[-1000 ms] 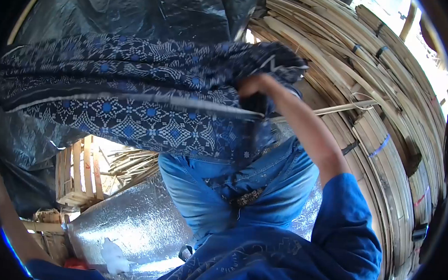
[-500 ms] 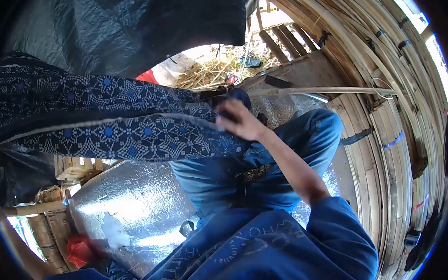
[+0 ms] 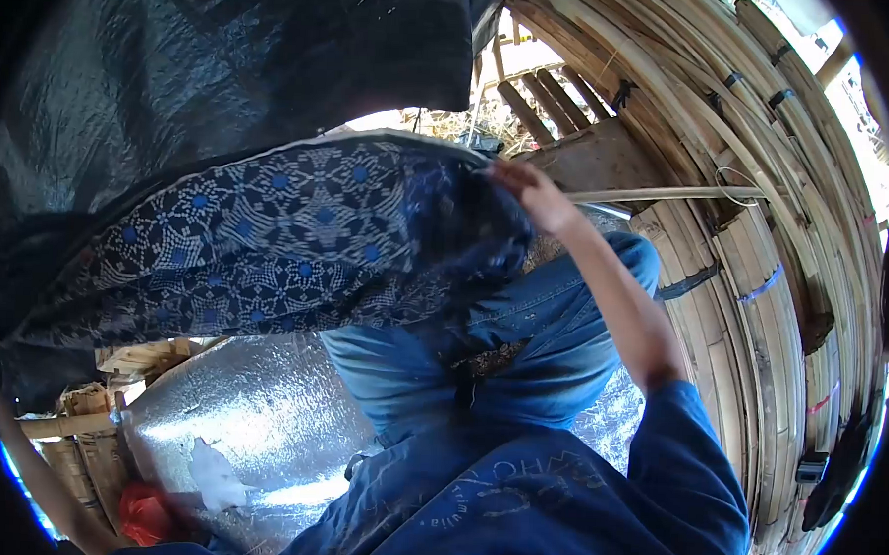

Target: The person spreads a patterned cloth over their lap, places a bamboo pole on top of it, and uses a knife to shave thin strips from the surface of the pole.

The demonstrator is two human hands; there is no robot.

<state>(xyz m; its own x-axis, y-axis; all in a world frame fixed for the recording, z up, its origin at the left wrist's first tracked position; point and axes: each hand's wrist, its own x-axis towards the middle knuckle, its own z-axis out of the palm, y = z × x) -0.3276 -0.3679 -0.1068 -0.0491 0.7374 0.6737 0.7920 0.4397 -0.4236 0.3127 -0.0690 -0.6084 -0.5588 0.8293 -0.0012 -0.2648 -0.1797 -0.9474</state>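
Observation:
A dark blue batik cloth (image 3: 307, 242) with a white and blue star-and-dot pattern stretches across my lap from the left side of the view. Its upper edge is pinched in my right hand (image 3: 535, 196), which is lifted above my knee and partly blurred. The cloth's right part sags in folds below those fingers. My left forearm (image 3: 44, 483) runs up along the left border toward the cloth's far corner, but the left hand itself is lost in the dark rim of the picture.
A black plastic sheet (image 3: 225, 70) hangs at the upper left. Bamboo slats (image 3: 751, 311) form a wall on the right, with a pole (image 3: 666, 195) in front. Silvery foil matting (image 3: 270, 409) lies under my crossed legs, near a red bundle (image 3: 147, 511).
My right hand has moved right and slightly up, taking the cloth's edge with it. The cloth has lifted and spread open, covering more of the straw behind it.

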